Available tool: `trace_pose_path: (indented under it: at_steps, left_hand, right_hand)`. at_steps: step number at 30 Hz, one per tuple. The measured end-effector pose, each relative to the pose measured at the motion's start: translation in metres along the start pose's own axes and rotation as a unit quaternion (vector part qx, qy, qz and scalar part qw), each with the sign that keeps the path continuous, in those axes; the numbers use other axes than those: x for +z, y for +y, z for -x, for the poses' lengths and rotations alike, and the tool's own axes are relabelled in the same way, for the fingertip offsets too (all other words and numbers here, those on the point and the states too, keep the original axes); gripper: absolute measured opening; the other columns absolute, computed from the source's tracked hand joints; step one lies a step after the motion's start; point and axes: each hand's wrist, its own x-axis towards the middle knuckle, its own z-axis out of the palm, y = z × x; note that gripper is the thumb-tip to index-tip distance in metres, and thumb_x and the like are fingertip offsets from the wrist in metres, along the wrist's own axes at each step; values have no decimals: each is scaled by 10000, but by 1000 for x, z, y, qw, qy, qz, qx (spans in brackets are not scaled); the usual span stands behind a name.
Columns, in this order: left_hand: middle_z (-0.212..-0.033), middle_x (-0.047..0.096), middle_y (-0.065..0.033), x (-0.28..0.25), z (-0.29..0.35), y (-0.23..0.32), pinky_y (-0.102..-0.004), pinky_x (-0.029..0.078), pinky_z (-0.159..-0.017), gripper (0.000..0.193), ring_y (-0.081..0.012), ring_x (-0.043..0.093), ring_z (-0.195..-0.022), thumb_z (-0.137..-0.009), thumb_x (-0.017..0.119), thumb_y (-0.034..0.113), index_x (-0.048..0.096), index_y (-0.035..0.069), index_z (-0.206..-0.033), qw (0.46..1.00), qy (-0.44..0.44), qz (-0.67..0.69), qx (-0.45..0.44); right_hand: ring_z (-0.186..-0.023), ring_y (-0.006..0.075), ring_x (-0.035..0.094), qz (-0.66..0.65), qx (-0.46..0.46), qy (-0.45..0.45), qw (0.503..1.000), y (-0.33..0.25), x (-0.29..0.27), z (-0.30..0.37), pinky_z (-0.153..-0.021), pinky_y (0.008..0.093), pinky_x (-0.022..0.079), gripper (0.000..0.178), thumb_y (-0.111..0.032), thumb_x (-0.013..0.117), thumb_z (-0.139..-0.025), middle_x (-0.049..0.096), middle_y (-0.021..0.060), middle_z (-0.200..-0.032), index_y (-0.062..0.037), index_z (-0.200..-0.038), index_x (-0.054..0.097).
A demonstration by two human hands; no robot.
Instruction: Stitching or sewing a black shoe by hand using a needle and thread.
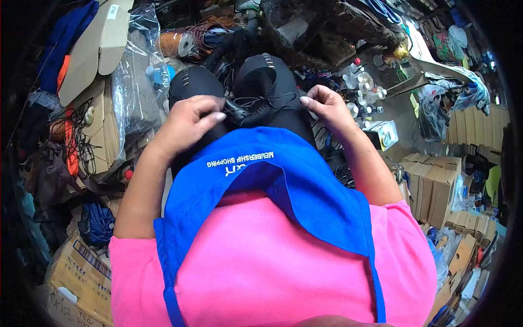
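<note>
Head view: my left hand [188, 122] pinched a black shoe [256, 106], my right hand [324, 103] pinched its lace [272, 101]. Pulling too hard could snap it.

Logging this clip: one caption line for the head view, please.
Left hand and right hand work black laces on a black shoe held over a blue apron.

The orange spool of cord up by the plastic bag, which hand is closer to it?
Left. The left hand is just below and right of the orange spool, gripping the black shoe. The right hand is farther off, across the shoe.
</note>
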Motion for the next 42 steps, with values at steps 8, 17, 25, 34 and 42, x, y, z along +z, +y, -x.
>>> trace_pose_path:
  at_steps: [8,17,25,34,42]
  left_hand:
    - [-722,523,42,-101,93,-78,-244,377,-629,233,-76,454,-690,-899,584,202,558,7,-774,941,184,93,-268]
    - [-1192,590,-150,-45,-7,-29,-332,400,-974,393,-258,546,-1132,-844,638,224,589,45,-1191,960,246,-118,-65]
    - [-1129,598,-143,13,-95,27,-370,452,-894,344,-285,570,-1060,-760,713,183,608,36,-1052,997,-39,-71,16]
    - [-905,617,-94,17,-108,2,-327,463,-819,211,-210,595,-886,-783,681,162,670,10,-928,975,-174,136,-27]
    - [-885,627,-97,15,-104,5,-319,464,-799,248,-195,595,-868,-774,700,205,675,6,-919,983,-163,85,-10]
  right_hand:
    - [-594,51,458,53,61,174,982,46,-111,19,-556,222,373,188,-260,668,-861,572,-33,-710,-90,-821,598]
    - [-753,95,539,87,48,127,987,27,-90,8,-639,242,440,254,-188,581,-907,610,-6,-891,-86,-1132,638]
    - [-851,179,609,173,-176,-25,969,-53,7,-30,-769,291,479,134,-63,691,-775,620,86,-877,-38,-905,672]
    - [-832,150,565,256,-206,-78,941,-52,10,-38,-741,277,460,109,-45,693,-772,544,34,-843,-66,-876,671]
    - [-831,160,559,238,-191,-132,943,-54,12,-39,-740,282,456,138,-16,685,-744,547,33,-823,-67,-871,674]
